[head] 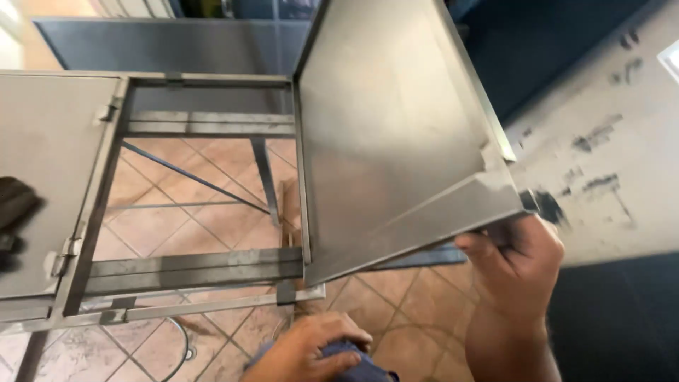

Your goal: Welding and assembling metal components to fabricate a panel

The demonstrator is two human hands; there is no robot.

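My right hand (515, 263) grips the lower right corner of a hinged sheet-metal door panel (385, 127), which is swung up and open from a grey steel frame (191, 265). My left hand (311, 348) sits low at the bottom edge, closed on a bunched blue cloth (353, 364), just below the frame's front rail. A second flat metal panel (49, 177) lies shut in the frame at the left, with small hinges along its right edge.
Through the open frame I see a tan tiled floor (177, 212) and thin diagonal braces. A dark glove-like object (14, 205) rests on the left panel. A scuffed pale wall or surface (608, 155) stands at the right.
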